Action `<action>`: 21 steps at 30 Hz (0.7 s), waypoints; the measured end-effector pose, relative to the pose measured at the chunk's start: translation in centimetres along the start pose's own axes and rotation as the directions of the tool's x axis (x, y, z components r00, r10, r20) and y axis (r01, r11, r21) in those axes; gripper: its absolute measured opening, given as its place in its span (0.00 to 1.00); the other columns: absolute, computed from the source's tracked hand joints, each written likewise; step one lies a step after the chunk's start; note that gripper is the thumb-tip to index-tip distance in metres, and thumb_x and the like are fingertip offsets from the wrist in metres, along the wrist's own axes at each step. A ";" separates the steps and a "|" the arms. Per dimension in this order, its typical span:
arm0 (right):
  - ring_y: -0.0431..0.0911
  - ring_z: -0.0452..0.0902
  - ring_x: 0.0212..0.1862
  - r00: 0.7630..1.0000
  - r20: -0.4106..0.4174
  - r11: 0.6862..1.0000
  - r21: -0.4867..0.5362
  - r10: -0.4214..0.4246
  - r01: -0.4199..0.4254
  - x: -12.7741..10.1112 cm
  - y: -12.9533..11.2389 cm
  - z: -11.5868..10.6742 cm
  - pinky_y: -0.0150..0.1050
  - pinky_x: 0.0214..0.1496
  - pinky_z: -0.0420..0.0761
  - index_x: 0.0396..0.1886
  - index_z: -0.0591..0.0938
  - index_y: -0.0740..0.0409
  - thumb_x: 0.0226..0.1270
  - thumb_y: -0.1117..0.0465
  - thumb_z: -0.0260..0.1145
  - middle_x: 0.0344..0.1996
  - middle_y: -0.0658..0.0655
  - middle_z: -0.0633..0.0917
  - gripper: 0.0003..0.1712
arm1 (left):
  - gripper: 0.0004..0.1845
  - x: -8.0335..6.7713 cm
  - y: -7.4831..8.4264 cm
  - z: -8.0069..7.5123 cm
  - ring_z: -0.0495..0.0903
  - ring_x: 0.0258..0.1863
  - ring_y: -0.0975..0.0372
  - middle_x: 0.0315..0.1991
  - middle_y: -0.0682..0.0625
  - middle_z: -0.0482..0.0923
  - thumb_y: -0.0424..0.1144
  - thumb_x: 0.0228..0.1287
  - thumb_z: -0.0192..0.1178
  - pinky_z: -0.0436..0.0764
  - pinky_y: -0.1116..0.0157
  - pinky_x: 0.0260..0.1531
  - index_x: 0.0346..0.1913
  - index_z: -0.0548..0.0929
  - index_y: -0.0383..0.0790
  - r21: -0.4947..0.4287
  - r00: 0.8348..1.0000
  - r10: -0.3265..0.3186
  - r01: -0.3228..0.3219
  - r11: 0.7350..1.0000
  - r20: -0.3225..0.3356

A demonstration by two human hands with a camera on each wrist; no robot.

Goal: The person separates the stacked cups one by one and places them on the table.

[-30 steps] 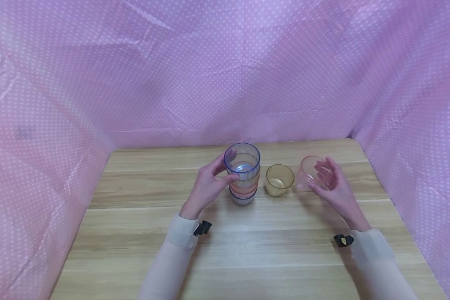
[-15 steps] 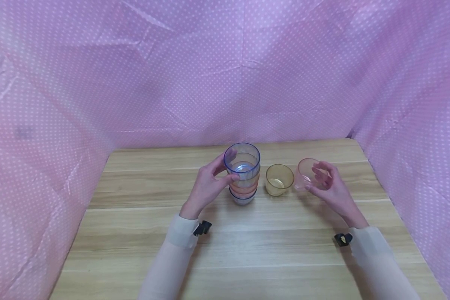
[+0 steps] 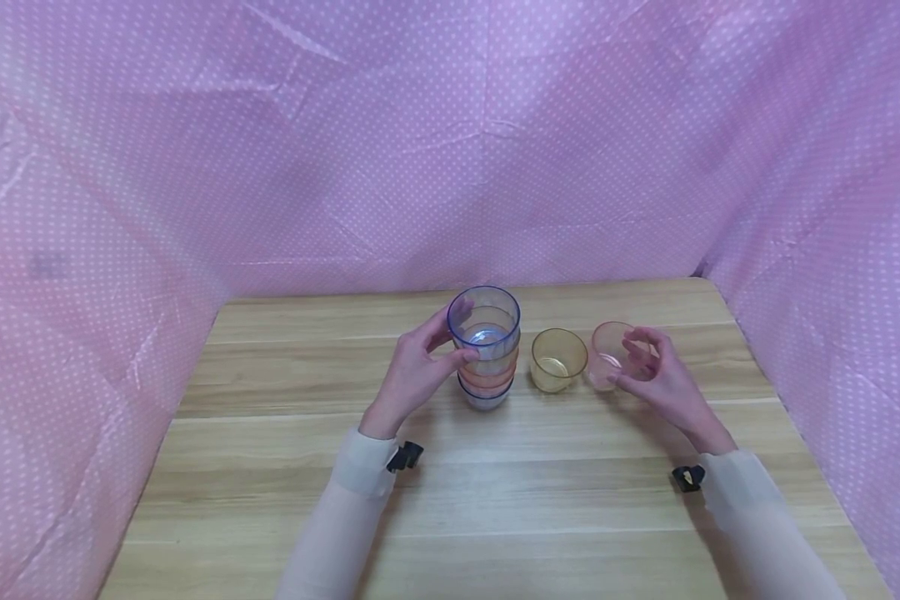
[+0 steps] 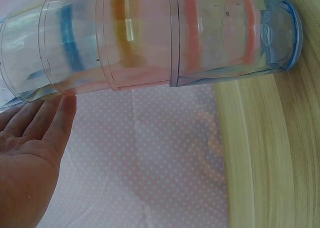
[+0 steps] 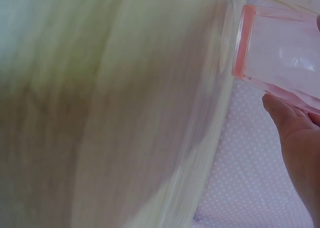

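Note:
My left hand (image 3: 412, 375) holds the upper part of a tall stack of clear tinted cups (image 3: 487, 379), thumb on the near side and fingers behind. The top cup has a blue rim; amber, pink and blue bands show lower down. In the left wrist view the nested cups (image 4: 145, 42) stand on the table, fingertips (image 4: 67, 107) against the wall near the top. To the right, my right hand (image 3: 671, 387) grips a pink cup (image 3: 606, 354) by its side, close beside a yellow cup (image 3: 558, 367). In the right wrist view the pink cup (image 5: 275, 52) shows its thick base right at the tabletop.
The wooden table (image 3: 450, 492) carries the cups near its back edge. Pink dotted cloth (image 3: 390, 167) hangs behind and along both sides. A black wrist mount (image 3: 405, 456) sits on the left cuff, another mount (image 3: 688, 478) on the right.
My right hand has brought the pink cup left and a little toward me, down beside the yellow cup. The left hand and the stack have not moved.

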State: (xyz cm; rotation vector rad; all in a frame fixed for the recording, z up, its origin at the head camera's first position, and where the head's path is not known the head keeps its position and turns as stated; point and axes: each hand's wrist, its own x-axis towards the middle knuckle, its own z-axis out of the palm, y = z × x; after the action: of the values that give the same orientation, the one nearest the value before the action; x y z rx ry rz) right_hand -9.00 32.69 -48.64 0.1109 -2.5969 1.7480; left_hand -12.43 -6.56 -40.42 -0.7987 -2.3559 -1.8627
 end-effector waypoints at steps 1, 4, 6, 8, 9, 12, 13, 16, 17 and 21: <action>0.70 0.61 0.73 1.000 0.002 1.000 -0.008 -0.002 0.002 0.0 0.1 0.0 0.23 0.63 0.75 0.75 0.53 0.70 0.63 0.69 0.76 0.73 0.73 0.65 0.51 | 0.42 0.0 0.0 0.0 0.77 0.67 0.57 0.70 0.43 0.76 0.56 0.61 0.69 0.78 0.61 0.67 0.74 0.73 0.37 0.001 1.000 -0.002 0.002 1.000 -0.001; 0.71 0.61 0.73 1.000 0.012 1.000 -0.011 -0.005 0.005 0.0 0.2 0.0 0.21 0.62 0.74 0.75 0.53 0.71 0.63 0.70 0.76 0.73 0.73 0.65 0.50 | 0.43 0.0 0.0 0.0 0.78 0.67 0.58 0.70 0.45 0.76 0.58 0.60 0.68 0.78 0.62 0.67 0.74 0.73 0.39 0.005 1.000 -0.008 0.008 1.000 -0.002; 0.71 0.61 0.73 1.000 0.017 1.000 -0.009 -0.001 0.001 0.0 0.3 0.0 0.20 0.61 0.75 0.74 0.53 0.71 0.63 0.70 0.76 0.73 0.73 0.65 0.50 | 0.44 0.0 0.1 0.0 0.78 0.67 0.58 0.70 0.46 0.76 0.61 0.59 0.67 0.78 0.62 0.67 0.74 0.73 0.39 0.006 1.000 -0.012 0.012 1.000 -0.001; 0.72 0.60 0.73 1.000 0.021 1.000 -0.001 0.004 -0.004 -0.1 0.4 0.0 0.20 0.59 0.75 0.74 0.53 0.71 0.62 0.71 0.76 0.73 0.74 0.65 0.50 | 0.45 -0.1 0.0 0.0 0.77 0.67 0.58 0.70 0.48 0.76 0.63 0.58 0.67 0.78 0.63 0.67 0.75 0.73 0.40 0.003 1.000 -0.015 0.015 1.000 0.000; 0.72 0.60 0.73 1.000 0.021 1.000 -0.001 0.005 -0.004 -0.1 0.5 0.0 0.20 0.58 0.76 0.74 0.53 0.71 0.62 0.71 0.76 0.73 0.74 0.65 0.50 | 0.46 -0.1 0.0 0.0 0.77 0.67 0.58 0.70 0.48 0.76 0.63 0.58 0.66 0.77 0.63 0.67 0.75 0.73 0.41 0.003 1.000 -0.015 0.015 1.000 -0.001; 0.72 0.60 0.73 1.000 0.021 1.000 -0.006 0.001 -0.001 -0.1 0.5 0.0 0.19 0.58 0.76 0.74 0.53 0.71 0.62 0.72 0.76 0.73 0.74 0.65 0.50 | 0.45 -0.1 0.0 0.1 0.77 0.67 0.58 0.70 0.49 0.76 0.63 0.58 0.66 0.77 0.62 0.67 0.75 0.73 0.42 0.000 1.000 -0.011 0.011 1.000 -0.004; 0.71 0.60 0.73 1.000 0.021 1.000 -0.009 -0.001 0.001 0.0 0.6 0.0 0.19 0.58 0.76 0.74 0.53 0.71 0.62 0.72 0.76 0.73 0.73 0.65 0.50 | 0.45 -0.1 0.0 0.1 0.77 0.67 0.58 0.70 0.48 0.76 0.63 0.59 0.67 0.77 0.62 0.67 0.75 0.73 0.42 -0.001 1.000 -0.009 0.009 1.000 -0.005; 0.71 0.60 0.73 1.000 0.027 1.000 -0.020 -0.008 0.008 0.0 0.7 0.1 0.20 0.60 0.75 0.74 0.52 0.71 0.61 0.72 0.76 0.73 0.73 0.65 0.51 | 0.44 -0.1 0.0 0.1 0.77 0.67 0.57 0.70 0.47 0.76 0.61 0.59 0.68 0.78 0.61 0.67 0.75 0.73 0.41 -0.004 1.000 -0.005 0.005 1.000 -0.007; 0.71 0.60 0.73 1.000 0.028 1.000 -0.023 -0.012 0.013 0.0 0.8 0.1 0.21 0.60 0.75 0.74 0.52 0.72 0.61 0.73 0.76 0.72 0.73 0.65 0.51 | 0.43 -0.1 0.0 0.1 0.77 0.67 0.57 0.70 0.46 0.76 0.60 0.59 0.68 0.78 0.61 0.67 0.75 0.73 0.41 -0.007 1.000 -0.004 0.004 1.000 -0.006; 0.72 0.60 0.72 0.999 0.032 0.999 -0.035 -0.033 0.035 0.0 1.0 0.1 0.23 0.60 0.76 0.75 0.51 0.73 0.58 0.75 0.76 0.72 0.73 0.65 0.53 | 0.43 -0.1 0.0 0.1 0.77 0.67 0.57 0.70 0.44 0.76 0.59 0.59 0.69 0.77 0.61 0.67 0.74 0.73 0.40 -0.016 1.000 -0.005 0.005 1.000 -0.007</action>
State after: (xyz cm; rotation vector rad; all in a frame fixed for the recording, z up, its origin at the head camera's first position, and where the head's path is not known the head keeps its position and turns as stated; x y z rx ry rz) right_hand -9.09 32.97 -49.60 0.1821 -2.6294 1.7026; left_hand -12.28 -6.47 -40.50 -0.7868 -2.3439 -1.8848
